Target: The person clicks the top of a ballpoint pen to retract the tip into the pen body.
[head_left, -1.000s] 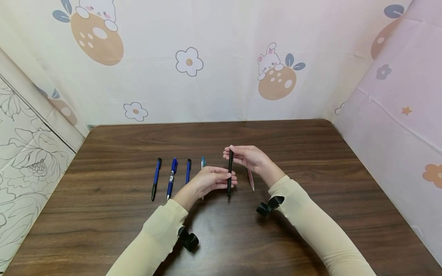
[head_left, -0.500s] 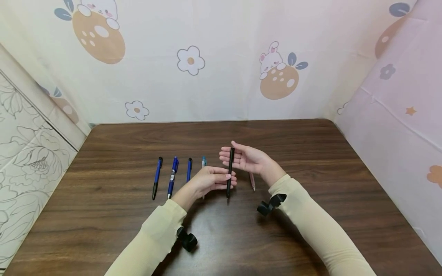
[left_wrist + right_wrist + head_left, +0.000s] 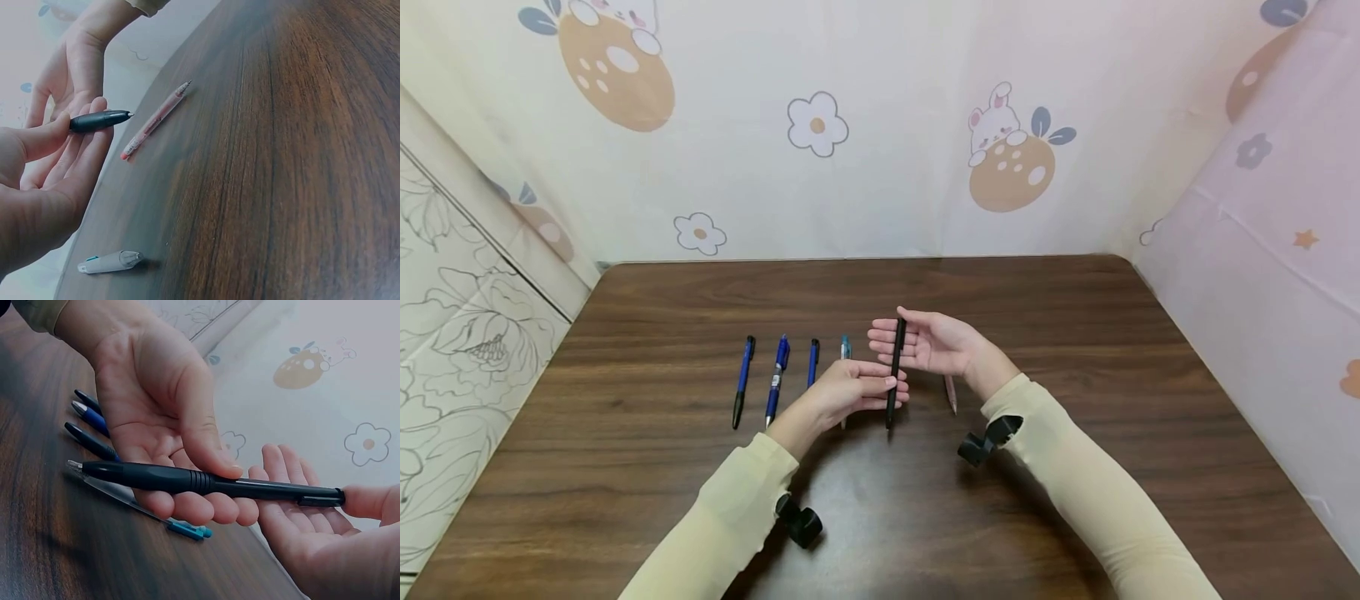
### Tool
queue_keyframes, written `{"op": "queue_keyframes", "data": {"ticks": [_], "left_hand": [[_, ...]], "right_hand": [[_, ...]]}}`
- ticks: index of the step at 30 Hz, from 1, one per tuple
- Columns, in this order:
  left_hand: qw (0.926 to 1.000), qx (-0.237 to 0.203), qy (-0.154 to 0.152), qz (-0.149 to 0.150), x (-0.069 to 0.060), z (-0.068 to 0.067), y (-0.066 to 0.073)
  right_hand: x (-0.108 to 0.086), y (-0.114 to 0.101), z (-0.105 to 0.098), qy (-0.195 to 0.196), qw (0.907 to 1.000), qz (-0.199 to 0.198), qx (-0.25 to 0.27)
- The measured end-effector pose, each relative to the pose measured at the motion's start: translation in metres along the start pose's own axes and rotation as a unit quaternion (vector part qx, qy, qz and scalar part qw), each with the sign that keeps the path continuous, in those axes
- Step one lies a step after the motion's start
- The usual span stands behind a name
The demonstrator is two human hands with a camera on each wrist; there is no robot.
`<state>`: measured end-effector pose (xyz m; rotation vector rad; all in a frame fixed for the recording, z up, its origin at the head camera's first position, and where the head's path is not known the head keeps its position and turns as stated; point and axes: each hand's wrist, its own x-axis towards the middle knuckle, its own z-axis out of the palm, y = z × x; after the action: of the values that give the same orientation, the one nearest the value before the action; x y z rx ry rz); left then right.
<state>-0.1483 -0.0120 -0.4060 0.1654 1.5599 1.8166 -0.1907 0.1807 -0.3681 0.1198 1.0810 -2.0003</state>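
Note:
My left hand (image 3: 842,390) pinches a black pen (image 3: 153,477) between thumb and straight fingers, above the table. The pen's silver tip points toward me, its clip end away. My right hand (image 3: 943,343) is palm up at that far end; in the right wrist view its thumb (image 3: 365,503) touches the pen's end, while its fingers lie straight behind. A pink pen (image 3: 153,122) lies partly hidden under the right hand. Beneath the left hand lies a clear pen with teal parts (image 3: 190,530), partly covered.
Left of the hands, three blue pens lie in a row: one with a black grip (image 3: 743,383), a second with a label (image 3: 777,382), and another (image 3: 813,362) partly hidden. The brown wooden table (image 3: 1037,300) ends at a printed curtain (image 3: 887,183).
My right thumb has lifted off the pen's upper end and come back to it, and the right fingers have spread out leftward. The pen's lower end has swung slightly left.

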Motion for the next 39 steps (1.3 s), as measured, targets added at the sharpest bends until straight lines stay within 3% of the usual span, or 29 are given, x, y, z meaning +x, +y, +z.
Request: {"op": "queue_keyframes", "data": {"ticks": [7,18,31,39], "left_hand": [[1.0000,-0.004,0.000,0.006,0.001,-0.002,0.001],[0.9995,0.022,0.012,0.016,0.000,-0.003,0.008],[0.9992,0.037,0.011,0.012,0.000,0.001,0.013],[0.9991,0.037,0.006,0.020,0.000,0.001,0.013]], "right_hand": [[0.002,-0.001,0.001,0.021,0.9995,0.003,0.024],[0.001,-0.004,0.003,0.019,0.9986,0.011,0.049],[-0.002,-0.007,0.003,0.024,0.9981,0.010,0.056],[-0.004,-0.009,0.004,0.056,0.9977,0.018,0.035]]}}
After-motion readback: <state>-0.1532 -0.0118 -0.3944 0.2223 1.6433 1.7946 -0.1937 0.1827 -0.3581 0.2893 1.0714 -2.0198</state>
